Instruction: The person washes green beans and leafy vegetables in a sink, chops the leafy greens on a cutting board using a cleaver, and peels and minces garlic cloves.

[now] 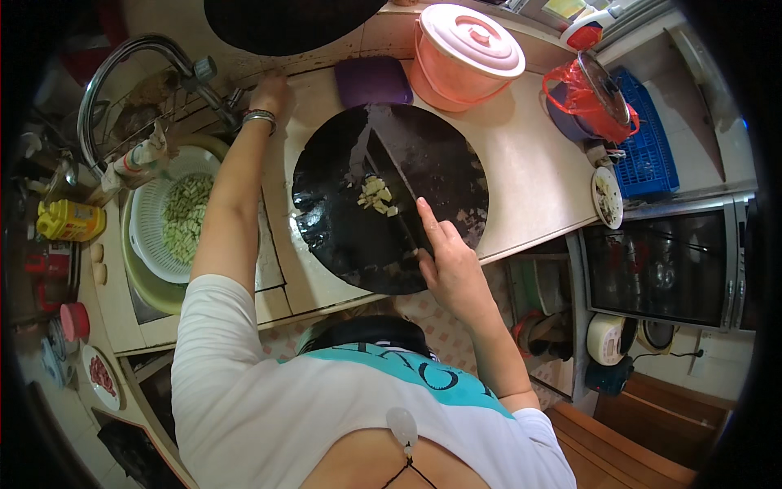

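Note:
My right hand [449,260] grips a knife [394,174] whose blade lies over a round black cutting board [342,244], the index finger stretched along its spine. Beside the blade, chopped pale pieces of garlic or a similar vegetable [374,194] form a small heap on the board. My left hand [269,91] reaches to the back of the counter, right of the faucet [214,101]; its fingers are blurred, and whether they hold anything is unclear. Left of my left forearm, a white plastic colander [143,229] with diced green vegetables [186,220] sits in a green basin [131,269].
A purple plastic lid or box [374,82] and a pink lidded bucket [458,67] stand behind the board. At right are a plate [606,197] near the counter edge and a blue rack [654,140]. A plate of cut meat [101,376] is at lower left.

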The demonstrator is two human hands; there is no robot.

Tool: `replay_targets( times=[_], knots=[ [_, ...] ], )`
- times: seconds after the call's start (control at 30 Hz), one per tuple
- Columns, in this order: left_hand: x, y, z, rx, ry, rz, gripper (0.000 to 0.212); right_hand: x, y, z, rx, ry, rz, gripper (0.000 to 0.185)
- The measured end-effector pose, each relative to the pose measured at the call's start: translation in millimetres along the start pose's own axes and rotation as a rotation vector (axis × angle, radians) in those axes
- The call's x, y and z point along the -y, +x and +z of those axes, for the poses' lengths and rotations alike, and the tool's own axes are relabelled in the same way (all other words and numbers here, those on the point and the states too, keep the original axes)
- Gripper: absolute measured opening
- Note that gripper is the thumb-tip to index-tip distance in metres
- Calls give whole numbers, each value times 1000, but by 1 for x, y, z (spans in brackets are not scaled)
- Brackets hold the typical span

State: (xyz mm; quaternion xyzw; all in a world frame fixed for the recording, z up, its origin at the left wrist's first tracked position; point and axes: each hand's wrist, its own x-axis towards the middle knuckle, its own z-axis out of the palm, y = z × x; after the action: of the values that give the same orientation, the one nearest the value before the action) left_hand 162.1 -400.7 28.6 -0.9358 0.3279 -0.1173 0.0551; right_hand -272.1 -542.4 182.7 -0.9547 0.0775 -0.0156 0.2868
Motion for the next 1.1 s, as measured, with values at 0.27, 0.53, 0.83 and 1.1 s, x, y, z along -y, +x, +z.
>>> replay_targets(
  times=[0.27, 0.53, 0.83, 1.1],
  knots=[
    [0, -36, -31, -149, -630, -222, 20, -5, 14, 3, 22, 7, -42, 77],
    [-130, -154, -118, -173, -1529, -73, 13, -11, 14, 2, 22, 92, -2, 76],
    [-160, -163, -113, -318, -1108, 133, 16, -1, 11, -1, -114, 127, -29, 74],
    [-120, -195, -120, -363, -1140, 20, 8, 7, 17, 16, -52, 37, -36, 74]
  ],
)
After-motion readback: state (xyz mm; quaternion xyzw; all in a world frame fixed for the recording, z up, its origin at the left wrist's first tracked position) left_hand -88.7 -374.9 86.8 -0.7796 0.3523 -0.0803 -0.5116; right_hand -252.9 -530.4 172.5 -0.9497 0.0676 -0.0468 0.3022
